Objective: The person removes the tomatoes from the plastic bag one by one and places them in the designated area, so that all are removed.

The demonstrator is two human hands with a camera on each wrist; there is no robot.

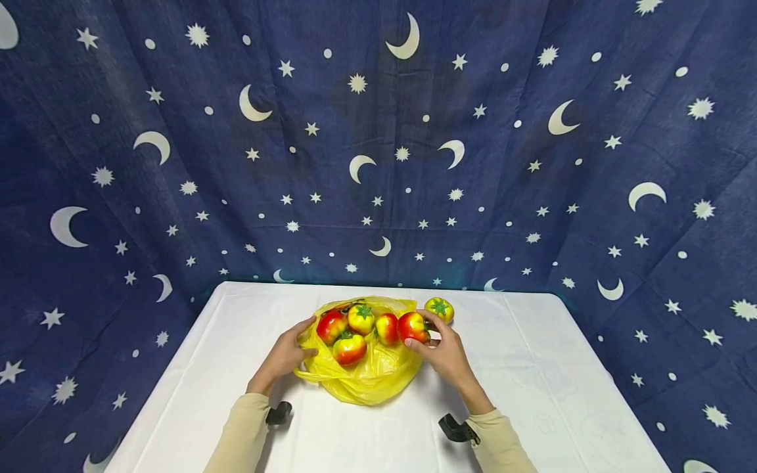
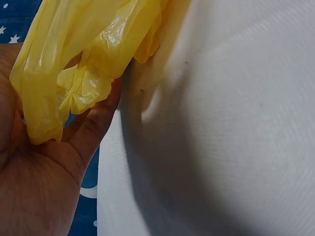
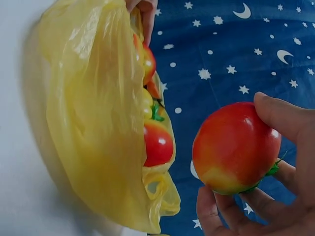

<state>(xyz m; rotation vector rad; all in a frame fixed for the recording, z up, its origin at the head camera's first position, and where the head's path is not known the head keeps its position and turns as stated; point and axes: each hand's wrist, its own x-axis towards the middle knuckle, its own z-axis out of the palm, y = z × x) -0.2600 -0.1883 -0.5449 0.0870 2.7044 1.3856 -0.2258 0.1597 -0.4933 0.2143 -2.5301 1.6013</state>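
My right hand pinches a red and yellow tomato between thumb and fingers, its green stem end turned toward the palm. The tomato is held over the right side of a yellow plastic bag. Inside the bag's mouth lie several more red and yellow tomatoes, some showing green leafy tops. At the bag's left rim, my left hand grips the thin plastic, with a fold of it between thumb and fingers in the left wrist view.
Another tomato, mostly yellow, sits outside the bag behind my right hand. A white cloth covers the table. Dark blue curtains with moons and stars hang behind and on both sides.
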